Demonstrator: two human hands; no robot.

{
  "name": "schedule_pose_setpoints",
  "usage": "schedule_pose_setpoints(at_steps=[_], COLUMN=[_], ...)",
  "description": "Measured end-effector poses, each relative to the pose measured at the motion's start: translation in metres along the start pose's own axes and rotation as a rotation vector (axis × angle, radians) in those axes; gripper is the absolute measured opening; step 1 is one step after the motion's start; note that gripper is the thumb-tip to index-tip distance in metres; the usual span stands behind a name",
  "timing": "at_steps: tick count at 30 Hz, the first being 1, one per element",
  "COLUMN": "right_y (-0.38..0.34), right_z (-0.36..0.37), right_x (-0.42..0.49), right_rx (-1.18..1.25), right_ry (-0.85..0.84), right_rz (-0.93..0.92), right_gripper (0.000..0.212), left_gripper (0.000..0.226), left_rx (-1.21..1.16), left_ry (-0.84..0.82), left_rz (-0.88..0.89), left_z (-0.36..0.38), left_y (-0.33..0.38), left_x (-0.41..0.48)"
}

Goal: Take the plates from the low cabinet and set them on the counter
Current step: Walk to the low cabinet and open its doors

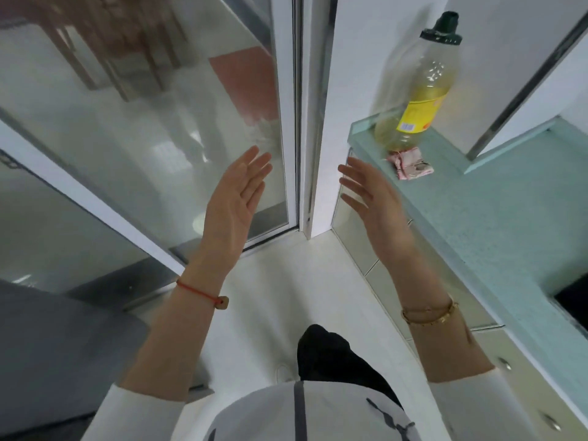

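No plates show in the head view. My left hand is raised in front of me with its fingers apart and holds nothing. My right hand is held up the same way, palm toward the left hand, just left of the pale green counter. Below the counter run the low cabinet fronts with round metal knobs, all shut. A red cord bracelet circles my left wrist and gold bangles circle my right.
A plastic bottle of yellow liquid with a dark cap stands on the counter's far corner, a crumpled pink wrapper beside it. A glass sliding door fills the left side. A dark hob edge sits at right. White floor lies below.
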State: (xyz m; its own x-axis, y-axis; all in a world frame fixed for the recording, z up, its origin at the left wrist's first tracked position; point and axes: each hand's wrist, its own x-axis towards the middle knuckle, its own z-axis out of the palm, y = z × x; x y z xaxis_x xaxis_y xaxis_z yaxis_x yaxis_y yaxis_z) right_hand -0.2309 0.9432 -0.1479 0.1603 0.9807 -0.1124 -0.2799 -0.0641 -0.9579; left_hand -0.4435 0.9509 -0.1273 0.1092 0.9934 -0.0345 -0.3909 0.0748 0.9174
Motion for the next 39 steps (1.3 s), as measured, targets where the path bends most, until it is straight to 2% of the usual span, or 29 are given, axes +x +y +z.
schedule_pose_setpoints(at_steps=[8,11,15,17,21,25,28,39], right_y=[-0.004,-0.009,-0.015,-0.016,-0.014,-0.007,0.002,0.051], right_z=[-0.013,-0.020,-0.026,-0.027,-0.028,-0.019,-0.011,-0.020], right_x=[0.073,0.095,0.116,0.120,0.119,0.107,0.092,0.057], right_rx=[0.009,0.020,0.010,0.010,0.006,0.025,0.034,0.056], right_ry=[0.196,0.259,0.336,0.390,0.503,0.649,0.741,0.932], right_rz=[-0.016,-0.020,-0.024,-0.033,-0.063,-0.089,-0.096,-0.067], right_gripper=[0.037,0.038,0.039,0.040,0.032,0.030,0.031,0.029], left_gripper=[0.046,0.052,0.045,0.049,0.058,0.044,0.043,0.037], left_rx=[-0.008,-0.005,0.028,0.031,0.055,0.096,0.114,0.111], left_ry=[-0.157,-0.228,-0.327,-0.354,-0.453,-0.566,-0.648,-0.672], left_rz=[-0.144,-0.174,-0.207,-0.266,-0.364,-0.416,-0.456,-0.558], left_z=[0.017,0.029,0.045,0.051,0.060,0.062,0.057,0.046], left_y=[-0.016,-0.019,-0.025,-0.028,-0.032,-0.037,-0.040,-0.080], left_x=[0.110,0.143,0.177,0.191,0.213,0.226,0.231,0.232])
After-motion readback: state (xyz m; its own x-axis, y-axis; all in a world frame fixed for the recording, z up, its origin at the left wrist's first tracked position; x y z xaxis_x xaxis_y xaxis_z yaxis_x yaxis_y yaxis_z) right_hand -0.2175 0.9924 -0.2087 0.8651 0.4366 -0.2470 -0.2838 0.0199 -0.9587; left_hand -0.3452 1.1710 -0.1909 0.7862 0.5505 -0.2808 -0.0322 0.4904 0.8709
